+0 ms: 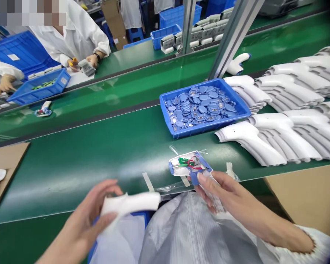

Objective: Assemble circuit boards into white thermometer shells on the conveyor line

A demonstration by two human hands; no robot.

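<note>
1. Left hand [85, 216]: near the front edge of the surface, low left. It is closed around a white plastic pistol-shaped shell [132, 203], thumb on top and fingers beneath. The shell's long end points right and is held clear of the surface.
2. Right hand [228, 194]: at the front edge, right of centre. It grips an open white-and-blue housing half [188, 165] that carries a green circuit board and red wires. The thumb presses on the blue lower part and the fingers lie under it. The open face is turned up, with clear film trailing about it.
3. Step in hand, as judged: the two parts are held apart, one in each hand, and are not mated. Closing them would call for turning the shell to match the housing's outline and keeping the red wires inside the rim.
4. Green matte work surface [85, 157]: two pale tape strips [147, 181] lie at its front edge, between the hands.
5. Blue plastic tray [209, 128]: behind the right hand, towards the right edge. It is filled with small blue-grey flat parts.
6. Rows of white shells [277, 139]: just beside the tray, overlapping one another, filling the right end.
7. Brown cardboard sheet [5, 161]: at the left edge.
8. Person in a white coat [79, 33]: at the far left corner, across a parallel green belt. Both of this person's hands are on a small grey item, beside a blue bin [38, 88].
</note>
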